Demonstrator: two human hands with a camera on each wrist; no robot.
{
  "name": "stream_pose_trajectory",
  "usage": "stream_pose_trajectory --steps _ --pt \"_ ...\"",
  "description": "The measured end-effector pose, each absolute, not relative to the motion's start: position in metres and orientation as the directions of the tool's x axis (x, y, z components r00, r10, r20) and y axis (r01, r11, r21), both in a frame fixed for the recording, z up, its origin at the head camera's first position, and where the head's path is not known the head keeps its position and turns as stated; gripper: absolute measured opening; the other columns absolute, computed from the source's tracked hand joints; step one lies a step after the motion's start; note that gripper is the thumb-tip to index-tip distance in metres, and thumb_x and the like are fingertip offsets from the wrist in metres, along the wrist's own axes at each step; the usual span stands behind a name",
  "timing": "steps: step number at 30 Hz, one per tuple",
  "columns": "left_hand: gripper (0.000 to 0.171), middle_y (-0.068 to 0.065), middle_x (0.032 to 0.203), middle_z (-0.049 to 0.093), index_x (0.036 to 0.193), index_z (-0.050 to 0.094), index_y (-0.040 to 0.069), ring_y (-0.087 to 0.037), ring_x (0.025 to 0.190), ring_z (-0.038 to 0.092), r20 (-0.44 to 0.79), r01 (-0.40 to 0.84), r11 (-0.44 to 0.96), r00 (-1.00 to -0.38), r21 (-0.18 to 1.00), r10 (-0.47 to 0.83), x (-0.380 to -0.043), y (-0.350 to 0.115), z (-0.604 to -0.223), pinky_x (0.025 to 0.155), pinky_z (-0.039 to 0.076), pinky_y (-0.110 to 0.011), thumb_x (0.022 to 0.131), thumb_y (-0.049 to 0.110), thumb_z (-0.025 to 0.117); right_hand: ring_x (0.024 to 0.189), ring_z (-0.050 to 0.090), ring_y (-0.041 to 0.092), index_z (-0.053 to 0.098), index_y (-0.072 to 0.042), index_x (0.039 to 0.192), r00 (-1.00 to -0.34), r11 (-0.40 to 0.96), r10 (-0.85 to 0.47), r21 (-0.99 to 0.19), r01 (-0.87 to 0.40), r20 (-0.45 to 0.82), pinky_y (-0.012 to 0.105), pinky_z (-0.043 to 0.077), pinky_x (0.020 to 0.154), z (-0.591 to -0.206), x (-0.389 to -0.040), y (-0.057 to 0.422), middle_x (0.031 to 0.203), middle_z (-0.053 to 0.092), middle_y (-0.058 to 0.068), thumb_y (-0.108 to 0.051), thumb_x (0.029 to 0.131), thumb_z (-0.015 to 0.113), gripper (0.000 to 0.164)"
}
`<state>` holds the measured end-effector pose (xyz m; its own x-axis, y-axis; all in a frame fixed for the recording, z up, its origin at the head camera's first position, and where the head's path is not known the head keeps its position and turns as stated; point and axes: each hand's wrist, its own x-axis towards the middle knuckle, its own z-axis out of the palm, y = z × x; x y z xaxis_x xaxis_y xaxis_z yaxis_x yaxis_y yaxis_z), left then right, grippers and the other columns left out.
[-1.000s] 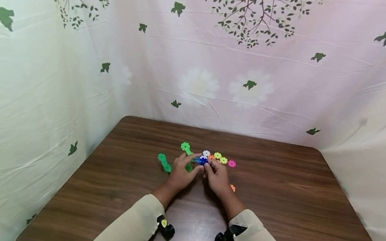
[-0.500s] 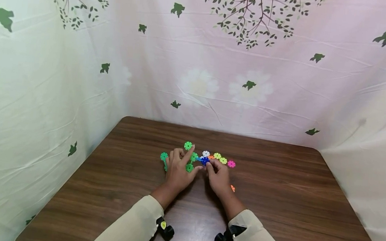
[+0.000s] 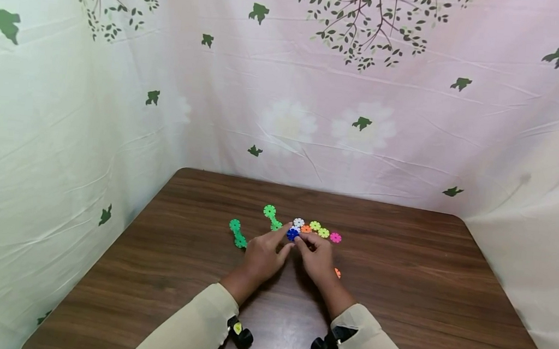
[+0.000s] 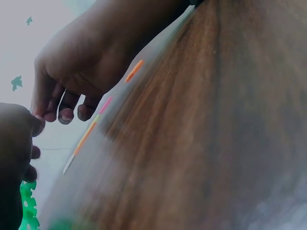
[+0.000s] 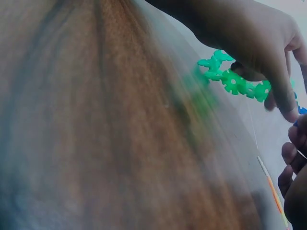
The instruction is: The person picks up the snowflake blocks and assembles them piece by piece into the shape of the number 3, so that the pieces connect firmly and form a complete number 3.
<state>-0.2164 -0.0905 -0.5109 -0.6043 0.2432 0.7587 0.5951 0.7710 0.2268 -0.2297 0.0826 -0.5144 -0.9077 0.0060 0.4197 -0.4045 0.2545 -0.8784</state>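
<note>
Dark blue snowflake disc [image 3: 293,234] is pinched between the thumb and forefinger of my right hand [image 3: 317,258]. Close beside it, my left hand [image 3: 260,256] has its thumb and forefinger at the joined chain of discs, the forefinger reaching toward the blue disc. Green linked discs [image 3: 269,211] extend beyond the left hand, and more green discs [image 3: 237,234] stick out to its left. In the right wrist view the green chain [image 5: 233,82] hangs above the table behind the left fingers. The exact contact between left fingertips and chain is partly hidden.
On the brown wooden table [image 3: 398,293] lie white [image 3: 298,222], orange [image 3: 306,229], yellow [image 3: 323,233] and pink discs [image 3: 336,237], just beyond the right hand. Another orange disc [image 3: 337,273] sits beside the right wrist. Patterned cloth [image 3: 286,87] surrounds the table.
The left forefinger, raised away half a second ago, is back down near the blue disc. The green chain has swung slightly left, and the blue disc has turned and shifted a little left.
</note>
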Motion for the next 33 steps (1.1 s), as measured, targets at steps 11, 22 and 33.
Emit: stream_pose_trajectory --steps 11,22,33 --pt "0.042 -0.011 0.117 0.084 0.132 0.079 0.006 -0.025 0.097 0.084 0.739 0.587 0.752 -0.642 0.302 0.205 -0.22 -0.09 -0.513 0.077 0.067 -0.04 0.092 0.016 0.089 0.086 0.063 0.002 0.085 0.005 0.107 -0.921 0.225 -0.03 -0.895 -0.386 0.389 0.015 0.052 0.078 -0.514 -0.23 0.083 0.101 0.079 0.024 0.003 0.096 0.079 0.012" --pt "0.035 -0.016 0.117 0.079 0.133 0.074 0.0 -0.029 0.1 0.08 0.705 0.583 0.705 -0.69 0.405 0.165 -0.223 -0.09 -0.515 0.082 0.066 -0.043 0.1 0.009 0.079 0.086 0.064 0.002 0.083 0.008 0.104 -0.899 0.273 0.037 -0.87 -0.411 0.436 0.014 0.05 0.074 -0.514 -0.236 0.083 0.104 0.081 0.026 0.009 0.098 0.072 0.013" --pt "0.041 -0.016 0.113 0.077 0.133 0.073 0.0 -0.027 0.095 0.076 0.697 0.594 0.67 -0.699 0.445 0.157 -0.224 -0.086 -0.516 0.081 0.064 -0.042 0.095 0.01 0.085 0.078 0.059 -0.003 0.08 0.012 0.109 -0.916 0.314 0.183 -0.904 -0.29 0.358 0.012 0.047 0.07 -0.503 -0.244 0.108 0.106 0.079 0.031 0.008 0.1 0.069 0.014"
